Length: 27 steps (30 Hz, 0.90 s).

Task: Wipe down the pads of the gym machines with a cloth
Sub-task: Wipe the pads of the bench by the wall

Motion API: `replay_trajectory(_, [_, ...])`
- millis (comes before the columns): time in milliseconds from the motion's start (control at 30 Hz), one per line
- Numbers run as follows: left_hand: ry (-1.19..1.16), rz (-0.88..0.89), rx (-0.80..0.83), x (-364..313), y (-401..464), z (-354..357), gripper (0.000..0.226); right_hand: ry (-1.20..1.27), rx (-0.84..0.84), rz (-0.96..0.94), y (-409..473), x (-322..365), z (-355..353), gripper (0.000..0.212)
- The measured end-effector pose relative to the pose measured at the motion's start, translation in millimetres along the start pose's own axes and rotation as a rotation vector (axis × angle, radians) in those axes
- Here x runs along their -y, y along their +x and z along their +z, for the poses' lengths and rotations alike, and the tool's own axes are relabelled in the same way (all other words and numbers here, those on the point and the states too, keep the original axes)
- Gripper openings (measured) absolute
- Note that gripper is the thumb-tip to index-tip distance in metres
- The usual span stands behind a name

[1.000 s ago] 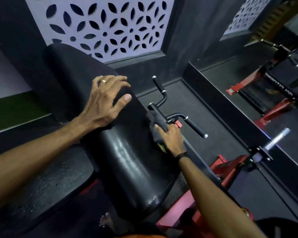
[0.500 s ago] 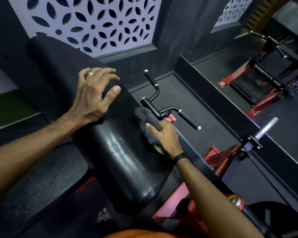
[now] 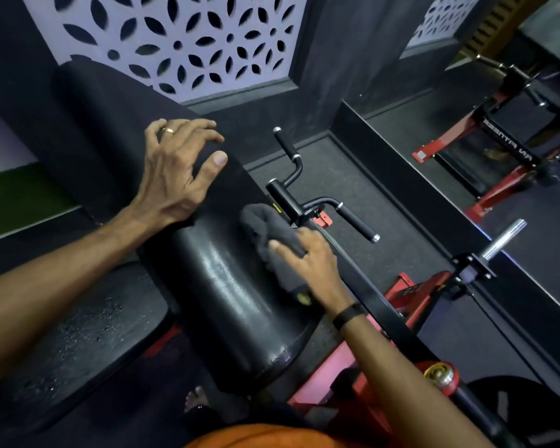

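Since a second ago the grey cloth (image 3: 272,244) has slid up the black pad (image 3: 227,286) toward the handlebar (image 3: 304,202). The left hand (image 3: 178,173) rests spread on the pad; the right hand (image 3: 307,263) presses the cloth, palm hidden.
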<state>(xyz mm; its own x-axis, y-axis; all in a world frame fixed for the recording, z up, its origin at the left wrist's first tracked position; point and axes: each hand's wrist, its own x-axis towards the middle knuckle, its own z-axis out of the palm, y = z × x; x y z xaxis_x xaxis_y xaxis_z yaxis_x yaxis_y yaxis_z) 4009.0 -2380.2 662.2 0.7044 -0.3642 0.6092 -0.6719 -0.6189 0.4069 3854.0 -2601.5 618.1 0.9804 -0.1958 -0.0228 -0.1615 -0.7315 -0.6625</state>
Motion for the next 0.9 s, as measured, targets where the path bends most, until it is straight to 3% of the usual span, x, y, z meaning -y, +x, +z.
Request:
replay_trajectory(67, [0.000, 0.007, -0.002, -2, 0, -1, 0.054, -0.058, 0.015, 0.226, 14, -38, -5, 0.052])
replay_trajectory(133, [0.008, 0.008, 0.008, -3, 1, -1, 0.053, -0.101, 0.029, 0.283, 11, -43, -6, 0.066])
replay_trajectory(200, [0.020, 0.014, 0.010, -4, 1, -1, 0.052, -0.110, 0.012, 0.144, -6, -12, -8, 0.070])
replay_trajectory(367, [0.004, 0.037, 0.048, -6, 2, 0, 0.051, -0.013, -0.079, -0.443, -63, 57, -16, 0.045])
replay_trajectory(433, [0.010, 0.037, 0.051, -5, 0, 0, 0.050, 0.015, -0.090, -0.336, -56, 28, -9, 0.047])
replay_trajectory(567, [0.019, 0.035, 0.091, -4, 1, 1, 0.046, -0.035, -0.073, 0.227, -12, -61, -7, 0.066])
replay_trajectory(633, [0.019, 0.037, 0.112, -5, 3, 2, 0.045, -0.123, -0.022, 0.265, -4, -62, -7, 0.067])
replay_trajectory(733, [0.023, 0.047, 0.110, -4, 3, 2, 0.044, -0.105, -0.038, -0.020, -25, 3, -9, 0.068])
replay_trajectory(833, [0.009, 0.052, 0.137, -4, 4, 3, 0.044, -0.005, -0.107, -0.403, -61, 55, -12, 0.048])
replay_trajectory(900, [0.006, 0.052, 0.136, -5, 4, 2, 0.044, 0.024, -0.118, -0.405, -66, 44, -11, 0.046])
